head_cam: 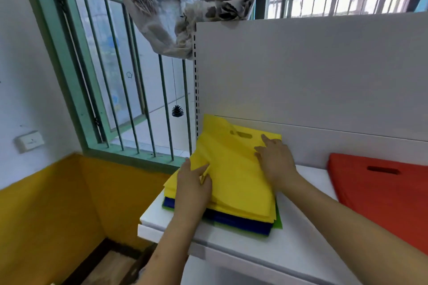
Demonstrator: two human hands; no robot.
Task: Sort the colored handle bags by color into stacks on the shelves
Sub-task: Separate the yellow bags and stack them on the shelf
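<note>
Nearest the camera, both forearms reached in over the white shelf (243, 245), and the left hand (193, 188) lay on the near-left corner of the yellow bags (234, 169), fingers mostly straight, thumb and forefinger seeming to nip a raised fold, though I couldn't tell for certain. The right hand (274, 157) was flat and spread on the top yellow bag, fingertips aimed at the back panel (312, 71), gripping nothing. Under the yellows sat a blue bag layer (240, 221) and, lowest, a green bag (278, 221) peeking out at the front right, so this pile on the shelf's left end looked mixed and sorting seemed far from finished. To do it well, I'd say, lift the whole yellow sheaf together, one palm pinning it so nothing slid or fanned. The yellows ran lengthwise from front to back, handle slot (242, 134) at the far end. Well apart to the right lay the orange stack (379, 190), slot also farther back. Beyond hung a patterned curtain (180, 2) at the barred window (129, 81).
</note>
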